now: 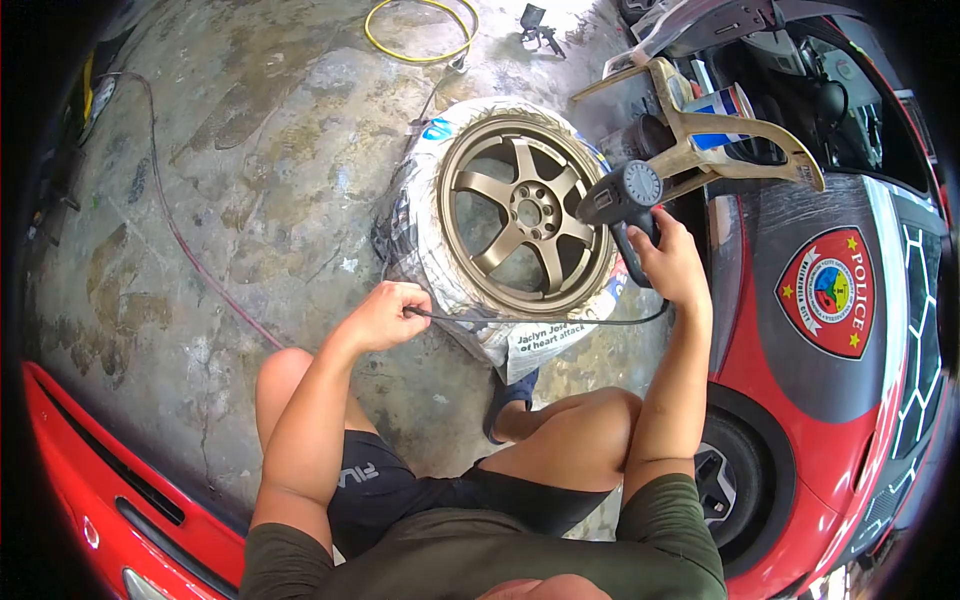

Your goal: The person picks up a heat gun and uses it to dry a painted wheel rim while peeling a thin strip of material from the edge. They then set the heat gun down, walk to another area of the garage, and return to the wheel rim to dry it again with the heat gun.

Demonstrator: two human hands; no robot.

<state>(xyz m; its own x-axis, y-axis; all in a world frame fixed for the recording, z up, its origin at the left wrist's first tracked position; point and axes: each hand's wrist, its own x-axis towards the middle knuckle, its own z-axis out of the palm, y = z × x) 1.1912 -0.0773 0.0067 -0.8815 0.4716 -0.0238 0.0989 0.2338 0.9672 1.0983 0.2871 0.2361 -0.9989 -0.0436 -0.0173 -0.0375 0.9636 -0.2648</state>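
My right hand [668, 255] is wrapped round the handle of a dark heat gun [622, 200], held above the right side of a bronze six-spoke wheel [520, 212]. Newspaper [425, 235] covers the tire around the rim. A black cord [560, 321] runs from the heat gun's handle across the near side of the wheel to my left hand [393, 312], which pinches it left of the wheel's lower edge.
A plastic chair [690, 125] with a paint can [722, 112] stands at the upper right, beside a red and black car [830, 420]. Red bodywork [130, 500] fills the lower left. A spray gun [541, 32], yellow hose [400, 58] and reddish hose [180, 235] lie on the floor.
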